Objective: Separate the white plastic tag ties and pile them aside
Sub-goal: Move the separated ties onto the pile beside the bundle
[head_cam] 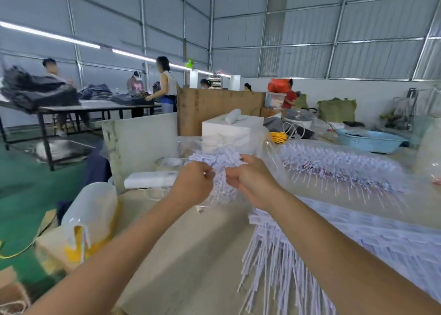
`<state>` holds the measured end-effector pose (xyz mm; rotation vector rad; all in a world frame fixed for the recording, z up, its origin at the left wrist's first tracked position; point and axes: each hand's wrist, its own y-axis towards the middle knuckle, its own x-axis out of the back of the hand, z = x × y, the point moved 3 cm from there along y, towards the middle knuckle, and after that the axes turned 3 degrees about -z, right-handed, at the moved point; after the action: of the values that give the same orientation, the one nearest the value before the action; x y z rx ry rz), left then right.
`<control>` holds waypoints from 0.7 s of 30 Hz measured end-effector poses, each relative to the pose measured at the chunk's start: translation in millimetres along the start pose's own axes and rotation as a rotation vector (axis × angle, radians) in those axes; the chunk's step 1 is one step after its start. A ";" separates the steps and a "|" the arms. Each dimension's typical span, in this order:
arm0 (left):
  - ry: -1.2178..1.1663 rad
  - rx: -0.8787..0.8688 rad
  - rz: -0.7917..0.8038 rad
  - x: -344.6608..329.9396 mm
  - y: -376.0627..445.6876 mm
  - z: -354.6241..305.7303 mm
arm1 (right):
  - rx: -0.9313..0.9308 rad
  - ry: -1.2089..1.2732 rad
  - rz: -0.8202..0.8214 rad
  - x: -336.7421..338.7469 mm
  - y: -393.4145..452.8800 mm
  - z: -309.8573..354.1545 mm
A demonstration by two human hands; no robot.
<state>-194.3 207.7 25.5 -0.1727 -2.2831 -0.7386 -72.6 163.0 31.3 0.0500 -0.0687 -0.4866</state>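
The surface point(191, 243) is the widest thing here, pale and running off to the right under heaps of white ties. Taking the bundle of tag ties point(223, 169) held in mid-air as the landmark: the largest mass, a finished pile point(372, 231), spreads below and right of it, its thin tails fanning down toward the near edge. A second heap inside a clear bag point(338, 169) lies right of the bundle and farther back. A white box point(229, 129) stands just behind the bundle; a blue basin point(372, 141) sits well right and behind; a white and yellow bag point(88, 221) slumps below and left.

The bundle itself hangs between both hands, tag heads splayed upward and away, tails dropping straight down, so its long axis runs near vertical. The left hand point(193, 183) pinches the bundle from its left side; the right hand point(250, 181) pinches it from the right. Each grip is clamped on the ties, fingers curled, knuckles almost meeting at the bundle's waist, neither hand nearer than the other.

Judged from this, the coming pull is sideways, across the long axis, and the freed ties would go down and right to the pile, the right hand's side.
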 end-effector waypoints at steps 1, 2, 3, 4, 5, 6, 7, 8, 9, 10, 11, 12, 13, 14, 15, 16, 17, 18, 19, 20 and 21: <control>0.052 0.011 0.009 -3.7 14.0 4.8 | -0.001 -0.036 -0.004 0.4 5.2 -3.3; 0.116 0.033 0.023 -8.9 27.7 10.0 | 0.001 -0.069 -0.004 2.2 8.8 -6.2; 0.171 0.063 0.038 -15.6 41.6 15.0 | 0.005 -0.098 0.002 5.2 11.0 -8.6; 0.209 0.087 0.050 -23.5 53.8 18.7 | 0.006 -0.109 0.024 8.4 11.1 -10.1; 0.227 0.109 0.073 -32.4 65.3 21.9 | -0.003 -0.102 0.062 11.7 10.3 -11.4; 0.240 0.122 0.099 -42.2 74.5 23.5 | -0.018 -0.086 0.121 14.2 7.4 -12.7; 0.261 0.122 0.108 -52.2 82.7 23.4 | -0.030 -0.085 0.191 17.0 4.0 -14.1; 0.284 0.117 0.116 -61.6 89.1 21.7 | -0.032 -0.112 0.262 20.3 -0.1 -15.6; 0.297 0.103 0.115 -71.6 95.2 20.4 | -0.026 -0.150 0.327 24.1 -4.0 -17.3; 0.313 0.084 0.118 -82.0 100.3 19.0 | -0.017 -0.182 0.386 28.0 -8.6 -18.3; 0.359 0.064 0.128 -91.8 103.6 18.7 | -0.008 -0.208 0.439 32.5 -13.2 -18.8; 0.426 0.046 0.150 -101.0 105.5 19.9 | 0.002 -0.232 0.485 37.3 -18.1 -18.9; 0.507 0.035 0.178 -109.2 106.6 22.0 | 0.009 -0.257 0.524 42.7 -22.8 -18.7; 0.609 0.018 0.202 -115.8 106.8 24.7 | 0.011 -0.285 0.549 49.4 -27.1 -18.2; 0.703 0.008 0.224 -119.7 106.6 27.5 | 0.009 -0.311 0.560 57.5 -30.6 -17.7; 0.764 0.013 0.242 -120.3 104.7 28.1 | 0.005 -0.335 0.560 66.9 -33.7 -17.1; 0.787 0.030 0.252 -116.4 102.0 25.6 | -0.001 -0.351 0.553 76.9 -36.2 -16.2; 0.786 0.041 0.249 -108.9 98.6 20.8 | -0.008 -0.362 0.540 87.4 -39.1 -14.5; 0.789 0.047 0.241 -99.0 94.5 13.5 | -0.014 -0.370 0.519 98.1 -41.8 -11.9; 0.800 0.050 0.224 -87.5 89.1 3.8 | -0.015 -0.381 0.486 109.1 -44.5 -8.8; 0.811 0.047 0.192 -74.5 82.1 -7.4 | -0.012 -0.394 0.439 121.0 -47.1 -6.0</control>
<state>-108.7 278.1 17.2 -0.0509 -1.4848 -0.5212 12.6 64.9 28.9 -0.0730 -0.4531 -0.0517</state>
